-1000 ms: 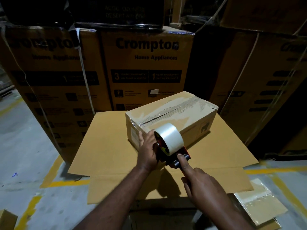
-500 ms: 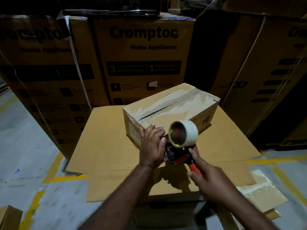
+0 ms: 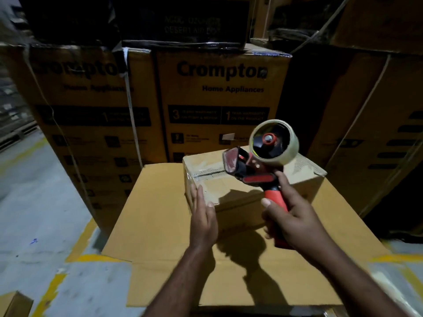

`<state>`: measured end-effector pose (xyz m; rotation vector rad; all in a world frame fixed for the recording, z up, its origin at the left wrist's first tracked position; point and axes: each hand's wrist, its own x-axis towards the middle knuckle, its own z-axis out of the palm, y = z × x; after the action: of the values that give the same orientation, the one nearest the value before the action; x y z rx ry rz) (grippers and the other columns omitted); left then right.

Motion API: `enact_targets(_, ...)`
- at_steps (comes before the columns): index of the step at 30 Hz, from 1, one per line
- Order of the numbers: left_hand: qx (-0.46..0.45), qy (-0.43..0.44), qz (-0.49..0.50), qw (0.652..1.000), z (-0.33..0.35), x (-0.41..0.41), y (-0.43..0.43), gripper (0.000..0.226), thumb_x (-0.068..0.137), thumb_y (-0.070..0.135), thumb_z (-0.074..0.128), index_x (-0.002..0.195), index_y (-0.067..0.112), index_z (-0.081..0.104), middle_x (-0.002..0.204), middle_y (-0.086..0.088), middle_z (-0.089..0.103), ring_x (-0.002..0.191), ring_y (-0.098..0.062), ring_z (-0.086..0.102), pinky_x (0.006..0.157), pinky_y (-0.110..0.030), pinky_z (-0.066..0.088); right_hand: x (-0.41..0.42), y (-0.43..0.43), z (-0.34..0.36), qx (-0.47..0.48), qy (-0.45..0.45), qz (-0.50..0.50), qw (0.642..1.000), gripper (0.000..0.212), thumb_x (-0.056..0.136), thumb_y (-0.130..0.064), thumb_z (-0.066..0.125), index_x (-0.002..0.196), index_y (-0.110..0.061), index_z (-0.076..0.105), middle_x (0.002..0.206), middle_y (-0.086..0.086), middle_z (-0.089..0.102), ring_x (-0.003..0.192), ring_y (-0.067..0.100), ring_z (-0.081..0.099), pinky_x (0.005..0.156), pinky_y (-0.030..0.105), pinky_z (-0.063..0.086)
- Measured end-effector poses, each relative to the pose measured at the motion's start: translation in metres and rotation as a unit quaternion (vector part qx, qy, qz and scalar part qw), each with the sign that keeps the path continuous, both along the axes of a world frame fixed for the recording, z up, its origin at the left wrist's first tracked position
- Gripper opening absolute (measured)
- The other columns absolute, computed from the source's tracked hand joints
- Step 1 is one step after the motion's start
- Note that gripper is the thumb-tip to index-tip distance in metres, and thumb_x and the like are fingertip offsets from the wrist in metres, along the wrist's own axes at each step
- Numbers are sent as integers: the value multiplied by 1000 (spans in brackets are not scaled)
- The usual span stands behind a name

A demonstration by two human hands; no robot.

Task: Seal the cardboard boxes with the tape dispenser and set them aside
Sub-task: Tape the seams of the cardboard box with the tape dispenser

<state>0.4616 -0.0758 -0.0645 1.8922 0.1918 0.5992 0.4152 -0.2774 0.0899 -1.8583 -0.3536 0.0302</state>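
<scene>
A small cardboard box with clear tape along its top seam sits on a large flat cardboard sheet. My left hand lies flat with straight fingers against the box's near left face. My right hand grips the red handle of the tape dispenser, lifted above the box's near edge. Its clear tape roll points up and to the right, and its red front plate faces left.
Tall printed appliance cartons stand stacked close behind and to the right. Grey floor with yellow lines lies to the left. A small carton corner shows at the bottom left.
My right hand has lifted the dispenser up off the box's near face and turned it, roll upward. My left hand has flattened against the box.
</scene>
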Motion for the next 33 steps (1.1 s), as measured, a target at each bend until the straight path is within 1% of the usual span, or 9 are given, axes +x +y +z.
enact_targets(3,-37,40,10,998,4,0,-3,72,92,54,21,159,34,2,169,12,0,153,-5,4,113,-4,-3,39,52,-23,56,-25,11,998,68,96,-36,64,138,-68,21,122,15,63,90,23,70,79,42,61)
enact_targets(5,-52,58,14,997,3,-2,-6,75,90,55,20,161,39,1,164,22,3,156,-13,1,110,-14,-10,66,79,-35,73,-41,15,996,69,97,-30,63,141,-62,21,119,14,64,95,18,70,85,41,61)
enact_targets(7,-79,63,6,995,7,-5,-7,71,93,52,22,160,42,3,157,30,4,157,-14,1,115,-25,-2,87,99,-43,86,-29,29,995,71,100,-18,59,149,-48,19,100,8,68,87,14,70,83,37,60)
enact_targets(10,-106,84,-20,991,21,-5,1,67,93,55,16,157,40,6,150,38,5,154,-5,5,127,-39,-5,100,115,-53,107,-8,45,993,73,101,-17,58,155,-43,16,91,6,70,86,20,71,87,48,60)
enact_targets(14,-64,177,-26,982,42,18,23,80,92,66,11,163,29,8,168,12,9,156,-8,0,124,-53,-11,108,114,-65,119,-10,37,992,73,104,-19,54,158,-41,9,90,8,69,85,23,72,86,46,59)
enact_targets(17,-42,206,-21,977,54,42,36,63,107,54,19,163,24,11,171,-1,10,157,-19,1,123,-59,2,110,111,-66,135,10,53,989,74,104,-18,53,157,-42,9,89,11,67,81,23,70,82,46,61)
enact_targets(24,-53,255,38,965,61,123,83,52,105,21,26,157,14,28,166,-13,19,152,-38,17,119,-63,19,119,117,-69,108,10,72,991,74,103,-21,54,158,-43,9,84,4,69,80,22,71,81,42,61)
enact_targets(29,-19,224,36,974,48,162,108,51,110,19,30,161,18,26,171,4,1,156,-32,-1,123,-61,8,122,118,-74,126,12,76,989,74,103,-21,55,157,-45,10,84,3,68,80,24,70,82,48,61)
enact_targets(33,-142,159,35,976,42,160,100,55,110,26,30,162,16,17,171,-1,5,157,-25,4,126,-49,11,125,119,-78,136,9,68,988,74,103,-19,55,157,-43,11,85,7,68,80,26,70,80,48,61)
